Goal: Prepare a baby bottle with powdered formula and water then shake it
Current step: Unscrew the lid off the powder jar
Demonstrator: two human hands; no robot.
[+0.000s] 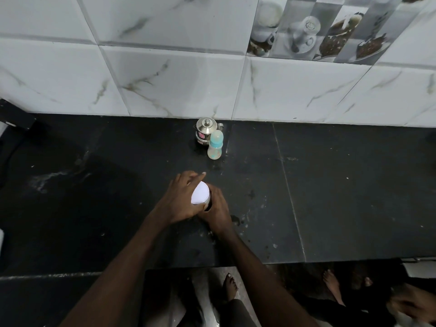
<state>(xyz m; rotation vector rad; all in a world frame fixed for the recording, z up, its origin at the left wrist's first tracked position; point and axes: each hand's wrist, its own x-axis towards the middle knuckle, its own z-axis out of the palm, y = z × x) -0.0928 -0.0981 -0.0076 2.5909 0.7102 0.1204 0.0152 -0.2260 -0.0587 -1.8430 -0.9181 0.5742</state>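
At the middle of the desk (pixel 330 185), a small container (pixel 208 207) is held between both hands. The left hand (pixel 180 200) is curled over the white lid (pixel 200 196), with fingers wrapped round its far rim and one fingertip lifted a little. The right hand (pixel 218 208) is wrapped round the dark body beneath, so that little of it is seen. Whether the lid is tight or already loosened cannot be told. The step in hand is judged to be the opening of the powder container, with nothing yet measured out.

Straight beyond the hands, towards the tiled wall (pixel 165 79), the baby bottle (pixel 215 148) is stood upright, its long axis vertical and its blue cap fitted on. It is set apart from the hands. Just behind it, touching or nearly so, a lidded steel pot (pixel 204 132) is placed at the foot of the wall. The bottle is found slightly to the right of the container, so the right hand is judged the nearer for a reach forward. The cap must be taken off before any powder can be put in.
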